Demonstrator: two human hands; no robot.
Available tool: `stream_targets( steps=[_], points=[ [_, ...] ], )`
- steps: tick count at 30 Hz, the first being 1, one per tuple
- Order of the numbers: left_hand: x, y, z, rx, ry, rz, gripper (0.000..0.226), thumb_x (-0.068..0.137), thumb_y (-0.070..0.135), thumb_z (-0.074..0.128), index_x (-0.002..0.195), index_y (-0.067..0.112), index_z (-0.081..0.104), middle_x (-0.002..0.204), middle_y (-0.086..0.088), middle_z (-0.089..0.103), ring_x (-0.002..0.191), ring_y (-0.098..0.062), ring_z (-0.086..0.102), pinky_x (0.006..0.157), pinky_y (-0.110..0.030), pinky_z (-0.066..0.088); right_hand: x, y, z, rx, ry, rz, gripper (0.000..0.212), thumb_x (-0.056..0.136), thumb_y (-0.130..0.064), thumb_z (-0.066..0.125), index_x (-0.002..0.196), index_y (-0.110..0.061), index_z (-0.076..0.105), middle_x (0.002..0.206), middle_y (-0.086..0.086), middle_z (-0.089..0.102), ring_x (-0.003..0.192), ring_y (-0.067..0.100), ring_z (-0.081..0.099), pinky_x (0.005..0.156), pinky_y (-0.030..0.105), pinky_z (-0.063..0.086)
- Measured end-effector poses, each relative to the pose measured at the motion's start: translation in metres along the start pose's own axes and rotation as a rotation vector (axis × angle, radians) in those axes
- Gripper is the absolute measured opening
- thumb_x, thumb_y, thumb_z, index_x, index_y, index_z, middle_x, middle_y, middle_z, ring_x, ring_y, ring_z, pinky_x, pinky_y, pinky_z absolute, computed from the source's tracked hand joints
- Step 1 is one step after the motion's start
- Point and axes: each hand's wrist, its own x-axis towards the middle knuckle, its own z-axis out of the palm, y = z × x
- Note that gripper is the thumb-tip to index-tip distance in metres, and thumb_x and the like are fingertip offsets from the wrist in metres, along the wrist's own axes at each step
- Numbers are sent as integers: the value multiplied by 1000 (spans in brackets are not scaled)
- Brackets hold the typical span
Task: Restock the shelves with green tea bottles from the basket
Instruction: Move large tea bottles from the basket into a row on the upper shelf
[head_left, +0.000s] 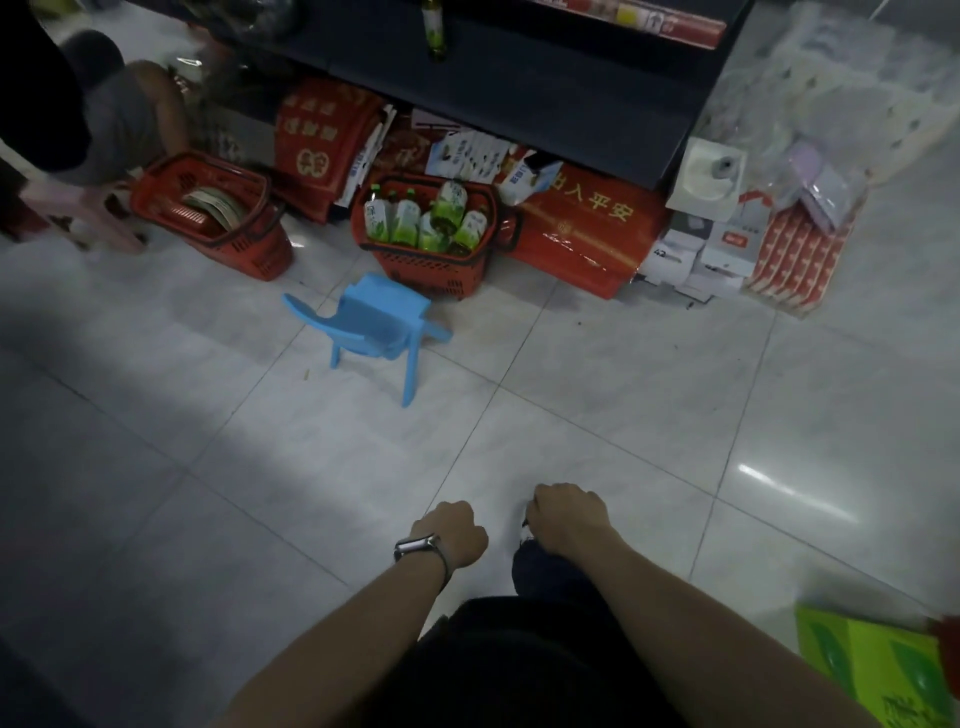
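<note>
Tea btls (423, 223) in basket (431, 270), well beyond hands (451, 531)

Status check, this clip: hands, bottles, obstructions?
Left hand fisted, empty; right hand curled, grip unclear. Green tea bottles sit in red basket, untouched. Blue plastic chair stands between person and basket.

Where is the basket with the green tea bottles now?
Head view, upper centre: the red basket stands on the floor just behind the blue stool.
</note>
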Motion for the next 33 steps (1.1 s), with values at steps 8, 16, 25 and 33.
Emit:
stream_targets(
  steps=[8, 16, 25, 33],
  points=[
    [71, 63, -107, -54, 44, -45, 16, 94, 27, 46, 98, 14, 55, 118, -11, 65, 101, -33, 66, 88, -38, 56, 78, 22, -98, -127, -52, -52, 43, 108, -29, 35, 143, -12, 54, 144, 10, 58, 132, 30, 55, 107, 41, 42],
    [166, 57, -182, -157, 79, -110, 57, 92, 37, 45, 141, 10, 54, 123, -11, 70, 99, -33, 68, 84, -38, 55, 170, -6, -177, -42, -60, -65, 40, 110, -32, 33, 134, -11, 58, 137, 12, 63, 121, 33, 62, 98, 39, 48],
    [248, 24, -313, -115, 17, -18, 19, 94, 24, 46, 105, 14, 58, 123, -15, 67, 108, -35, 68, 88, -40, 55, 279, -76, -280, -31, -67, -6, 38, 108, -30, 36, 134, -12, 58, 138, 12, 62, 123, 33, 61, 98, 39, 47],
    [317, -8, -413, -114, 24, -8, 20, 90, 28, 48, 77, 13, 46, 106, -18, 66, 85, -33, 60, 70, -36, 46, 359, -118, -369, -68, -41, -24, 37, 106, -27, 40, 134, -12, 59, 140, 12, 62, 127, 31, 60, 103, 39, 45]
  ],
)
